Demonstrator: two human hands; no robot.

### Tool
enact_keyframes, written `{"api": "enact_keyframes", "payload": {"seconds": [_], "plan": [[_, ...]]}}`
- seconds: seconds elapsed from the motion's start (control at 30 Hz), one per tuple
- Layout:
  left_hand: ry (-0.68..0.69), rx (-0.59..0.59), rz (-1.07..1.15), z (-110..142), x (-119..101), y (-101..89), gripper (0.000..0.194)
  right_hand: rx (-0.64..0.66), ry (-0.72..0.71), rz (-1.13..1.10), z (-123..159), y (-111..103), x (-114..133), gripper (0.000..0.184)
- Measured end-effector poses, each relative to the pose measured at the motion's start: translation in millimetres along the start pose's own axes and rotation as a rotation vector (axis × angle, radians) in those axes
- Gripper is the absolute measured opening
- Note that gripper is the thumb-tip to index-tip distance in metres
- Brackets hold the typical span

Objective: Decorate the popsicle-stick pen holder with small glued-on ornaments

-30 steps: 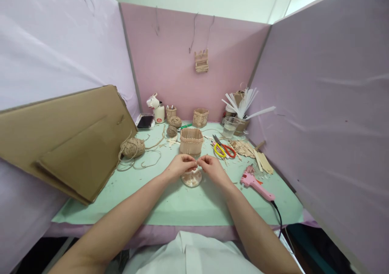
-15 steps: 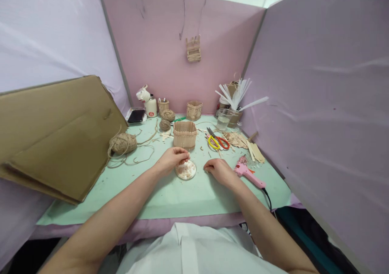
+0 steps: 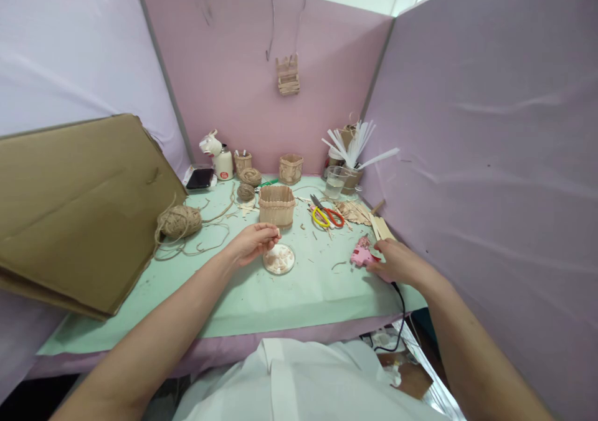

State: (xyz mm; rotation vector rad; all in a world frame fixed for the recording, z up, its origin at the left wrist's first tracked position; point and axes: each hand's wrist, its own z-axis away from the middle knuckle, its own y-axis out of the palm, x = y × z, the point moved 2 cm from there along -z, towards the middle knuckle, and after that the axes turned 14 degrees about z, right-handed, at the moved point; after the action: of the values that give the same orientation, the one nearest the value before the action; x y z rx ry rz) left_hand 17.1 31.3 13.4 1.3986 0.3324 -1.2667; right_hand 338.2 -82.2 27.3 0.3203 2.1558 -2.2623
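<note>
My left hand (image 3: pixel 256 243) is closed in a pinch on a small pale wood piece (image 3: pixel 279 231), whose tip shows past the fingertips. Just below it lies a round white dish (image 3: pixel 279 260) with small wood chips in it. Behind that hand stands a rectangular wooden-stick basket (image 3: pixel 276 207) with a braided rim. On the right, my right hand (image 3: pixel 395 261) is around the handle of a pink hot glue gun (image 3: pixel 360 254), which lies on the table with its nozzle pointing away. The palm and fingers hide most of the handle.
Red-and-yellow scissors (image 3: pixel 328 215) lie past the dish, near wood strips (image 3: pixel 383 227). A twine ball (image 3: pixel 181 222) sits before leaning cardboard (image 3: pixel 84 215). A clear cup (image 3: pixel 335 183) stands at back right. The black cord (image 3: pixel 402 315) hangs over the front edge.
My right hand has moved right, from beside the dish to the glue gun's handle. My left hand keeps its pinch near the dish. The whole view has shifted slightly.
</note>
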Motion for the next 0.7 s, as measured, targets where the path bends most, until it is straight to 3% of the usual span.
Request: {"api": "enact_keyframes", "payload": {"seconds": [0.23,0.4,0.53,0.63,0.7], "plan": [[-0.009,0.028,0.072,0.9,-2.7,-2.9,0.011,0.028,0.055,-0.062,-1.9,27.8,3.7,0.028],[-0.023,0.004,0.154,-3.3,-2.5,-9.2,0.013,-0.051,-0.002,-0.162,1.2,19.3,-3.8,0.026],[-0.032,0.031,0.182,-5.6,-1.9,-13.1,0.011,-0.105,-0.125,-0.532,10.7,-7.0,6.2,0.033],[-0.032,0.052,0.201,-5.9,-1.7,-14.7,0.009,-0.144,-0.163,-0.869,14.0,-18.1,32.9,0.038],[-0.027,0.052,0.22,-6.2,-1.5,-15.6,0.008,-0.199,-0.107,-1.076,12.9,-17.3,55.9,0.042]]}}
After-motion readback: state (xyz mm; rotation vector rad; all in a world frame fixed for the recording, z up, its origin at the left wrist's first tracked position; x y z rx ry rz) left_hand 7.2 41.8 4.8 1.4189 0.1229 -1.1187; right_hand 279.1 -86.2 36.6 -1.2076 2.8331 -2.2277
